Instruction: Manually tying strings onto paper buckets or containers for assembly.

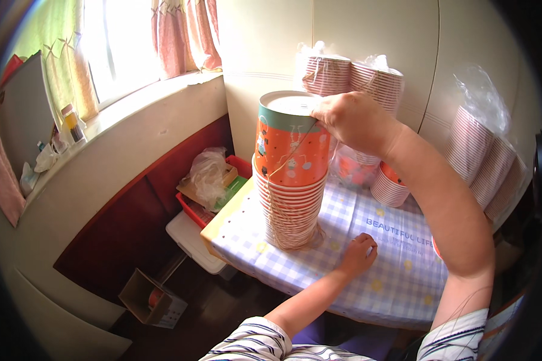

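Observation:
A tall stack of nested paper buckets (292,153) stands upside down on the table, its top one orange with a green band and small drawn figures. Several turns of thin tan string (289,207) lie around the stack's lower rims. My right hand (355,120) is closed beside the top bucket's upper edge. From its fingers a strand of the string slants down across the orange side. My left hand (360,251) is low over the table, right of the stack's foot, with curled fingers. What they hold, if anything, is hidden.
The table (343,289) wears a blue checked cloth. Bagged bucket stacks (326,72) stand behind; more bagged stacks (473,141) lean at the right. A red crate (193,207) and white lidded box (190,240) sit left of the table, an open carton (153,298) on the floor.

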The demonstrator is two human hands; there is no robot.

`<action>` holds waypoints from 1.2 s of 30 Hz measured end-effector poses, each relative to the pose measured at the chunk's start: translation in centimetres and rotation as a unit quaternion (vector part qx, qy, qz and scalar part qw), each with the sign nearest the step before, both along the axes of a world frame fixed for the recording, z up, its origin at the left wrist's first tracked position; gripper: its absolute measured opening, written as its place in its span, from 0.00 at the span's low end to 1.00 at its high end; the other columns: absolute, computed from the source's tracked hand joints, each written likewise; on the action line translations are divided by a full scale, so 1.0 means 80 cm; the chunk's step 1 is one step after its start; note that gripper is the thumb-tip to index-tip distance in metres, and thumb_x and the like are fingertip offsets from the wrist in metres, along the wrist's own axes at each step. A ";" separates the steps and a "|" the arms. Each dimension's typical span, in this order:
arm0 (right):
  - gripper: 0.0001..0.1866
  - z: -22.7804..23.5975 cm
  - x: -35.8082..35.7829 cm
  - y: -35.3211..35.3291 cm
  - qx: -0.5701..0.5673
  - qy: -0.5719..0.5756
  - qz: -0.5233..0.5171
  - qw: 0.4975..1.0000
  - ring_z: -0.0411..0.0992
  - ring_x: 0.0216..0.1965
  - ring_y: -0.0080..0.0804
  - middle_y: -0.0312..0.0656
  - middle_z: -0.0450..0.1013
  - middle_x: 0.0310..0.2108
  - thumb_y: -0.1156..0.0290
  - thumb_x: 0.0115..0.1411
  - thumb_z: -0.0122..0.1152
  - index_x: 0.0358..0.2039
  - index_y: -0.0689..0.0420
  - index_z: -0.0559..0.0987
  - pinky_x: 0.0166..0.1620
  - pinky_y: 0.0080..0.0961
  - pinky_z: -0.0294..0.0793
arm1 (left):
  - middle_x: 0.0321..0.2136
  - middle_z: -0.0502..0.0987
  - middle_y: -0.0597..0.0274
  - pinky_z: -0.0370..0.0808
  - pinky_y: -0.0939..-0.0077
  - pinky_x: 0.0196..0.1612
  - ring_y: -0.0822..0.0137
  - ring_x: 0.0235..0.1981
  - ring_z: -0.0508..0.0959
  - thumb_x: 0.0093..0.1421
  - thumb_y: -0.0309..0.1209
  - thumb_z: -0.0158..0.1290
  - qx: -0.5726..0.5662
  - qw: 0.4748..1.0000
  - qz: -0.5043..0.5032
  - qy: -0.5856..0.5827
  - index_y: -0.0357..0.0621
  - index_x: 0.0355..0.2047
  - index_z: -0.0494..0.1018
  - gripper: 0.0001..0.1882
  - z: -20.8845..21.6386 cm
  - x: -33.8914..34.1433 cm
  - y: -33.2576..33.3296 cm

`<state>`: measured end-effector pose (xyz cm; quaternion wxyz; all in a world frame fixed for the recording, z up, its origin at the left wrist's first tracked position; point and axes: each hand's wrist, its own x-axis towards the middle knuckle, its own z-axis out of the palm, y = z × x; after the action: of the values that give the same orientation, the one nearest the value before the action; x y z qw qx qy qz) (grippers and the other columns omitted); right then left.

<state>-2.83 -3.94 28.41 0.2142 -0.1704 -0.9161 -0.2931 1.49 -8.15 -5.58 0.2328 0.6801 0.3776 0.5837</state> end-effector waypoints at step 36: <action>0.20 -0.300 0.507 -0.046 -0.040 0.294 -0.583 0.756 0.66 0.44 0.45 0.44 0.69 0.41 0.65 0.45 0.67 0.39 0.55 0.75 0.47 0.40 0.65 | 0.27 0.74 0.55 0.73 0.67 0.31 0.55 0.29 0.75 0.48 0.25 0.54 -0.040 0.997 0.007 0.068 0.42 0.24 0.74 0.02 0.009 0.001 0.002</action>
<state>37.72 -7.60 4.39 0.2538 -0.7579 -0.5418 -0.2600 1.57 -7.96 -4.89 0.2294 0.7062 0.4201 0.5217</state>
